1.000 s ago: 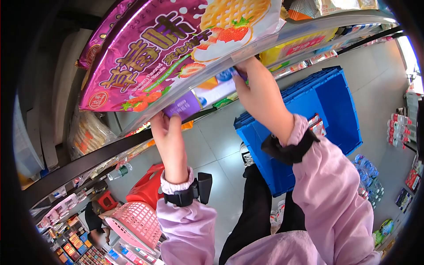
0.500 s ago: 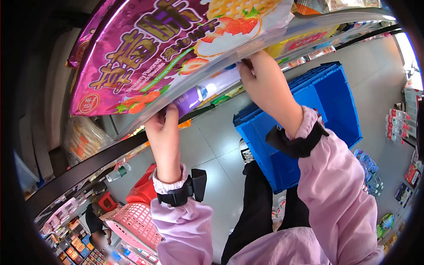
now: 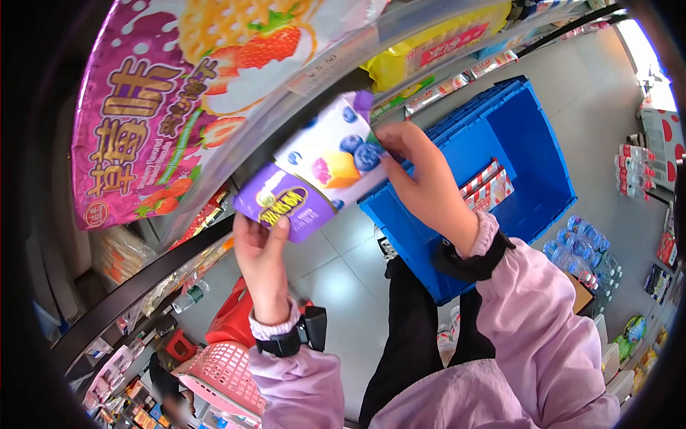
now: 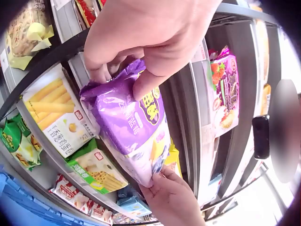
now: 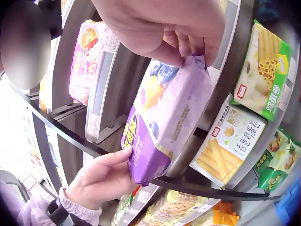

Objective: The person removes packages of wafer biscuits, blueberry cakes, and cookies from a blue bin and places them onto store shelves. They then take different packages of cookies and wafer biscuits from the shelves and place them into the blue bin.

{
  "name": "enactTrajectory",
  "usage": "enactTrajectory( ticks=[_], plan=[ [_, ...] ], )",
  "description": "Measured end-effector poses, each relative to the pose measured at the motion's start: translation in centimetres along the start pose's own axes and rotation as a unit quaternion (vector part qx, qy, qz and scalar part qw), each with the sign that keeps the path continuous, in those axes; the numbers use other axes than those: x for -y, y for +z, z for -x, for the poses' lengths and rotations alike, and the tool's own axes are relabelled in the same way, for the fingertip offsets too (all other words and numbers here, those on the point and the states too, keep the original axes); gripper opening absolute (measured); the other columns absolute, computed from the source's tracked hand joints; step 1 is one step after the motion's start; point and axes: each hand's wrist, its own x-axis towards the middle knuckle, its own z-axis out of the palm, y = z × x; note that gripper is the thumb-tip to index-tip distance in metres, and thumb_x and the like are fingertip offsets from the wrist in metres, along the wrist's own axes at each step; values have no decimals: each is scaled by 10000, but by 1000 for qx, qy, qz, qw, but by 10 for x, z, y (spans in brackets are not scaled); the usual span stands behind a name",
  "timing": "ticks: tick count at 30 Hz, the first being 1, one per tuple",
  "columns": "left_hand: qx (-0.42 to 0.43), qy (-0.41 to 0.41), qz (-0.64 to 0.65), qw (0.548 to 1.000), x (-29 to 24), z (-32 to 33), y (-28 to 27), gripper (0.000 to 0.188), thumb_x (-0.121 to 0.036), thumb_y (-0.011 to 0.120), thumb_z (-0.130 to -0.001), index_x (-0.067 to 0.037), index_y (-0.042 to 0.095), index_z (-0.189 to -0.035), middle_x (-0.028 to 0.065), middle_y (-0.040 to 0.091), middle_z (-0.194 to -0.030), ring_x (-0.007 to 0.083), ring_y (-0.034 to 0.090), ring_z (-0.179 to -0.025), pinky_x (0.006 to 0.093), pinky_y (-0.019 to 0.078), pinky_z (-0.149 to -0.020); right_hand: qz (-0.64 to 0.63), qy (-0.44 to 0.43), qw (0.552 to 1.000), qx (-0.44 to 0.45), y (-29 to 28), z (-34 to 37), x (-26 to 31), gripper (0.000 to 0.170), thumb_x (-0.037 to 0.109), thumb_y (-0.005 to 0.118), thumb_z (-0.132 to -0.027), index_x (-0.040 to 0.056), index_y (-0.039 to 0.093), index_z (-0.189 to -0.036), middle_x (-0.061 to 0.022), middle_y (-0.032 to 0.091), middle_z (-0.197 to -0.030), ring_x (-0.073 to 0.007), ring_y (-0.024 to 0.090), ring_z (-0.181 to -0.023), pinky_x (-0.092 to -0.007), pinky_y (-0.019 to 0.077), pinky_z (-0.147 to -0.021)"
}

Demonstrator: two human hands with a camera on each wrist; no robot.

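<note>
A purple and white packet with blueberries printed on it (image 3: 314, 168) is held by both hands in front of the shelf edge. The left hand (image 3: 261, 261) pinches its purple end, thumb on the front. At the other end the right hand (image 3: 429, 182) grips the white part near the blueberries. In the left wrist view the packet (image 4: 129, 125) hangs tilted between the left hand (image 4: 150, 37) above and the right hand (image 4: 174, 197) below. The right wrist view shows the packet's side (image 5: 174, 113), the right hand (image 5: 169, 28) at its top and the left hand (image 5: 101, 179) at its purple end.
A large pink strawberry biscuit bag (image 3: 136, 136) stands on the upper shelf. A blue crate (image 3: 539, 150) with red and white packs (image 3: 489, 187) is on the floor at the right. A pink basket (image 3: 221, 375), a red stool (image 3: 232, 314) and water bottles (image 3: 575, 247) are around.
The purple packet has come out from behind the shelf's edge strip, towards the body, with both hands on it. The view has shifted, and more of the packet's front shows.
</note>
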Motion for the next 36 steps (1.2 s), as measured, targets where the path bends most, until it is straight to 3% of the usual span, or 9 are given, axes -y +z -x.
enactTrajectory(
  ticks=[3,8,11,19,23,26,30,33,36],
  plan=[
    [17,-1,-26,1000,1,-21,-4,454,8,585,-806,18,401,-1220,86,531,-1122,141,504,-1010,267,395,-874,50,31,998,16,5,-18,2,258,-75,533,-781,-21,471,-1025,-123,570,-948,-195,580,-908,-281,446,-836],
    [21,55,-12,998,0,-37,-6,446,29,517,-843,14,363,-1261,98,537,-1140,146,518,-1011,274,396,-896,69,5,997,-17,12,-23,11,241,-32,526,-744,32,468,-969,-148,550,-916,-326,557,-862,-365,457,-715],
    [24,43,5,999,-2,-43,-8,461,24,519,-844,18,347,-1272,102,526,-1152,148,508,-1026,276,390,-901,93,-14,995,-26,15,-32,13,241,-67,538,-770,-20,475,-998,-153,557,-910,-244,584,-846,-297,463,-766],
    [-1,55,9,998,-6,-42,-6,459,17,534,-836,23,352,-1257,101,496,-1165,150,487,-1037,288,387,-902,92,-17,995,-28,15,-37,20,229,-79,523,-766,-22,478,-983,-142,557,-899,-237,578,-820,-287,456,-764],
    [-24,61,76,995,-10,-14,1,475,-27,567,-827,9,356,-1251,101,480,-1186,180,476,-1063,325,385,-917,58,-25,998,-16,6,-24,25,229,-83,521,-767,-22,480,-984,-126,562,-911,-220,578,-842,-287,452,-776],
    [-16,5,86,996,10,14,-6,488,-115,589,-837,-1,357,-1251,110,472,-1201,218,481,-1082,364,396,-924,31,4,998,49,-5,-6,24,244,-81,522,-770,-21,486,-1004,-121,566,-924,-212,579,-864,-293,452,-781],
    [22,-49,157,986,31,39,-25,496,-128,589,-834,-3,358,-1254,114,482,-1194,220,498,-1069,368,405,-923,-4,24,979,201,-23,-2,21,273,-78,516,-772,-7,511,-1036,-123,574,-943,-232,582,-879,-302,452,-775],
    [6,-46,186,981,44,49,-45,513,-134,597,-825,-8,356,-1260,109,485,-1195,228,503,-1068,374,408,-920,80,-92,959,256,-23,-24,16,275,-62,512,-777,11,520,-1042,-135,575,-950,-270,577,-863,-316,452,-763],
    [10,-44,186,982,49,58,-65,537,-138,615,-806,-17,361,-1263,109,494,-1189,235,511,-1060,384,415,-912,168,-174,953,181,5,-52,9,240,31,521,-805,24,522,-1045,-147,581,-946,-314,555,-886,-356,443,-782]
  ],
)
